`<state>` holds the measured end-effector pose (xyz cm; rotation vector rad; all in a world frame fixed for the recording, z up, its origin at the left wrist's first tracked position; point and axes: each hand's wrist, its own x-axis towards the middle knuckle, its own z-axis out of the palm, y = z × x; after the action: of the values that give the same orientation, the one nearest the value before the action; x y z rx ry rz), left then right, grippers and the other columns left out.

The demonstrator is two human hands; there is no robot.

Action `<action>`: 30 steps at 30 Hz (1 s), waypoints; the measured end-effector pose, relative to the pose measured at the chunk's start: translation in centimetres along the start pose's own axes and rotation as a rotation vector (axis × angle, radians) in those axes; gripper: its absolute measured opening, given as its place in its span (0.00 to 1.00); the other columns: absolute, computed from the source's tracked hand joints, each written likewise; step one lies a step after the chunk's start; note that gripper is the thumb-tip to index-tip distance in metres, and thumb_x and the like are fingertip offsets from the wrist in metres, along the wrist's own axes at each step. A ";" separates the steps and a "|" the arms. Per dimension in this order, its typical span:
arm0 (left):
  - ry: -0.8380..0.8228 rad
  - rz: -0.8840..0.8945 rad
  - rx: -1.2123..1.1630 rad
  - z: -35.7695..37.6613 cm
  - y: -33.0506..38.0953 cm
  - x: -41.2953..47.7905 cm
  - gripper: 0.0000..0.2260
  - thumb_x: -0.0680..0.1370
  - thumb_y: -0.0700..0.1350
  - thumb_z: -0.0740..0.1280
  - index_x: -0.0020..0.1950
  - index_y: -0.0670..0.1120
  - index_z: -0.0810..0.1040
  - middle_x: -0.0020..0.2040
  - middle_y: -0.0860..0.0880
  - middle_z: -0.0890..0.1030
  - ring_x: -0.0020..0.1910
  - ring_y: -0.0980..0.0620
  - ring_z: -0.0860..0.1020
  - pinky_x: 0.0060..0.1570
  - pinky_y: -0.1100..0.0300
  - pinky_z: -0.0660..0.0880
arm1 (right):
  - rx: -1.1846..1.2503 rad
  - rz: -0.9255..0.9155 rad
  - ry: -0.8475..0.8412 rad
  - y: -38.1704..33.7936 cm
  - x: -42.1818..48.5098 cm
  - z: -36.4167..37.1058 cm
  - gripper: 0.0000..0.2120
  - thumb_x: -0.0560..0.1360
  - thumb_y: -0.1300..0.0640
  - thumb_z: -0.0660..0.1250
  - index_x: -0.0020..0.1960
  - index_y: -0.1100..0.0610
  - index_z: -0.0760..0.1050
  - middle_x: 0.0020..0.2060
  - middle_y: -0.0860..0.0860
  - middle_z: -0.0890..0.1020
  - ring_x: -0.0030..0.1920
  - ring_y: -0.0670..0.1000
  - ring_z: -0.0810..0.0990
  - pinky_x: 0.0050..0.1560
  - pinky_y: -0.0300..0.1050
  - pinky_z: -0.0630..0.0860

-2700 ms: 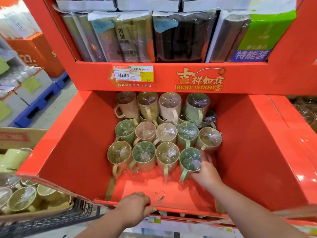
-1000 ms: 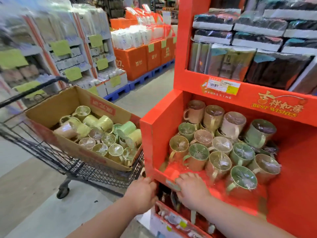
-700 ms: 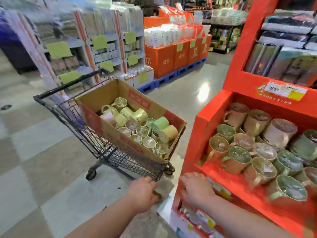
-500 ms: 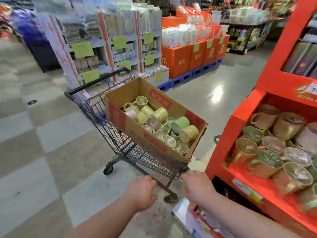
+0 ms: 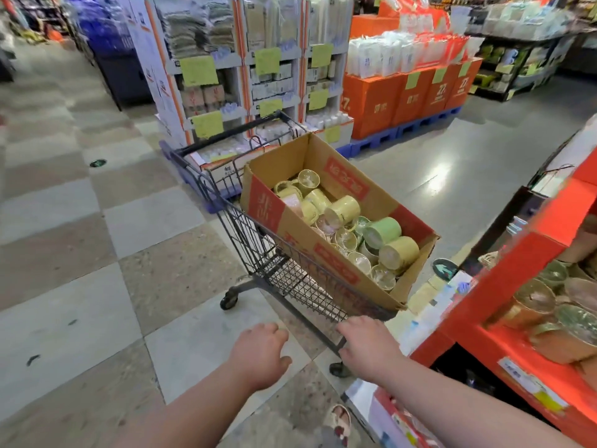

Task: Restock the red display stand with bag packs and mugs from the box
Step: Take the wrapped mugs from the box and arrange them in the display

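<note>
Cart (image 5: pixel 258 253) with box (image 5: pixel 323 250) just left of the stand (image 5: pixel 504 279), both hands low in front.
Behind the cart stand white racks (image 5: pixel 226 76) with green tags and, to their right, orange cartons (image 5: pixel 403 98) on blue pallets (image 5: pixel 387 140); tiled floor (image 5: pixel 97 286) spreads to the left. The cart's wire side lies between the hands and the box. The left hand (image 5: pixel 258 354) hangs over the floor, apart from the cart, fingers loosely curled round nothing. The right hand (image 5: pixel 368 347) is at the cart's near corner, fingers bent; whether they grip the wire I cannot tell. The box sits open in the cart, with wrapped yellow and green mugs (image 5: pixel 342 208) lying inside. On the stand's shelf, at the right edge, sit other mugs (image 5: pixel 533 302).
</note>
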<state>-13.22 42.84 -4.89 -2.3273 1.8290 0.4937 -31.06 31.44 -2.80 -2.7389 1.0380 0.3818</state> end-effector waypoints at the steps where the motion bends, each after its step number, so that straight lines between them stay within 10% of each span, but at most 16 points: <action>1: -0.001 -0.011 -0.010 -0.1 -0.3 0.1 0.20 0.78 0.56 0.59 0.67 0.48 0.69 0.63 0.48 0.72 0.62 0.46 0.70 0.60 0.54 0.67 | -0.005 -0.011 -0.005 -0.1 0.6 -0.2 0.19 0.75 0.56 0.57 0.65 0.52 0.70 0.60 0.53 0.75 0.63 0.55 0.71 0.64 0.49 0.66; 30: 0.029 0.109 0.129 -11.4 1.5 24.7 0.16 0.77 0.55 0.59 0.61 0.48 0.72 0.58 0.49 0.74 0.58 0.48 0.73 0.57 0.53 0.72 | 0.179 0.200 -0.017 16.5 19.4 -6.1 0.20 0.77 0.53 0.59 0.68 0.52 0.67 0.65 0.52 0.73 0.66 0.56 0.70 0.68 0.51 0.66</action>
<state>-7.62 16.31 -2.41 -2.1718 1.9476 0.3455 -27.05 5.56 -4.33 -2.4789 1.2801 0.3235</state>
